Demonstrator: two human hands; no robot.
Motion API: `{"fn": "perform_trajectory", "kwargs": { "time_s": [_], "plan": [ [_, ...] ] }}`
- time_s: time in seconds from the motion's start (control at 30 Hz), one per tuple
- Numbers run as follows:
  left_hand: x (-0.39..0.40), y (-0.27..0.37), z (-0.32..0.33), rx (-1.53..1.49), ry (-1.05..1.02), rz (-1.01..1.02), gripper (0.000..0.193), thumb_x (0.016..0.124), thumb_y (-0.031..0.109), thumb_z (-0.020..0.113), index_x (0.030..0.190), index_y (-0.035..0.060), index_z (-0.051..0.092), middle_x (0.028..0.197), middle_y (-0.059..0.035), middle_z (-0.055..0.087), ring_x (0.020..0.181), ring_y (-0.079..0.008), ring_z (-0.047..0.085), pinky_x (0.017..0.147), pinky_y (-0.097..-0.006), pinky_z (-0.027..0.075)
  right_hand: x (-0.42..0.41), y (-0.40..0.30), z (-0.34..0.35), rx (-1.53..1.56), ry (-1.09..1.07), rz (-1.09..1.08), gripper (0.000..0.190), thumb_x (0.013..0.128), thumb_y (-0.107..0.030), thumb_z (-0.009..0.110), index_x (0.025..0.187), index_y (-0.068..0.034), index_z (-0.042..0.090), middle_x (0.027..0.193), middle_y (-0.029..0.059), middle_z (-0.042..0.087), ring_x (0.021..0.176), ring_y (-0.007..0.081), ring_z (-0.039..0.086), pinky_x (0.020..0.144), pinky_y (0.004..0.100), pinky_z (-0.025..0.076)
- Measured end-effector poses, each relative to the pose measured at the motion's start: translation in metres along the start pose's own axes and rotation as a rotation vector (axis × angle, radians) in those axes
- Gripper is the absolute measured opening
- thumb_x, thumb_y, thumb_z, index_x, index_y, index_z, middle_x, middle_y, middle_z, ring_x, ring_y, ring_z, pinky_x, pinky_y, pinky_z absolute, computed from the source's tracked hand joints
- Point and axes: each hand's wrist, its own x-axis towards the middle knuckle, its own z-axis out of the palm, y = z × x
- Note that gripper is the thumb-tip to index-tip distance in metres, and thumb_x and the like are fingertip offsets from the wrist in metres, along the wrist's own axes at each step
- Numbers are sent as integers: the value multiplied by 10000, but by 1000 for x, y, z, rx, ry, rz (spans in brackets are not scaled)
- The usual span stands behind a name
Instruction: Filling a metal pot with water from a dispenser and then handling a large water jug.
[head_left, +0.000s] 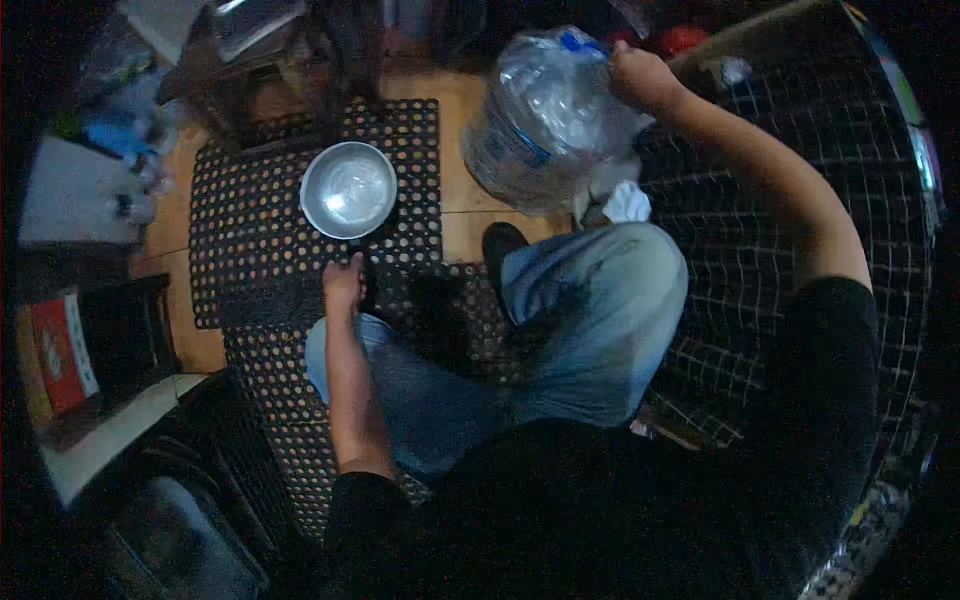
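A round metal pan (349, 191) with a shiny inside is held low over the perforated mat. My left hand (345, 283) is closed around its dark handle, below the bowl of the pan. Up and to the right stands a large clear plastic container or bag (536, 142), blurred, with a blue mark on its side and crinkled, glossy plastic at its top. My right hand (641, 75) grips the upper right edge, beside a blue piece (581, 43). What exactly the fingers pinch there is too blurred to tell.
A black perforated rubber mat (262, 195) covers part of the tan tile floor (465, 232). Dark tiles with pale joints (720, 247) rise along the right. White crumpled material (627, 202) lies by my knee. Furniture and a red box (64, 356) line the left.
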Motion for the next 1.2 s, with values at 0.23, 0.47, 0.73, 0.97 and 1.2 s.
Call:
{"fn": "perform_trajectory", "kwargs": {
  "time_s": [0.23,0.47,0.73,0.97,1.2],
  "plan": [
    [24,-35,7,-1,-12,-47,342,838,265,634,672,-24,560,575,-96,550,420,-199,516,357,-315,392,-2,5,-16,549,121,433,399,826,-374,577,993,-12,603,966,256,611,932,403,585,807,473,473],
    [33,-38,15,272,33,-162,479,815,380,631,829,-98,606,725,-225,641,685,-331,655,662,-421,507,32,66,95,850,133,497,437,786,-360,577,1082,-39,587,989,237,611,940,417,572,792,448,459],
    [12,-3,21,247,-29,-22,451,830,363,605,820,-89,612,626,-183,614,585,-302,630,598,-403,501,27,163,214,896,169,580,472,791,-346,602,1046,50,578,1029,242,611,1005,341,580,820,396,443],
    [7,-31,-6,342,163,-126,449,833,356,588,867,-91,617,768,-231,631,808,-336,631,753,-423,494,88,82,221,857,254,438,333,791,-253,554,992,13,564,899,217,600,840,415,564,752,454,448],
    [-1,-48,-18,385,125,-71,403,846,327,564,851,-69,641,827,-229,637,808,-350,626,738,-429,483,101,83,228,947,354,136,428,831,-298,524,1118,17,556,1078,236,581,992,432,529,883,428,420]
  ]
}}
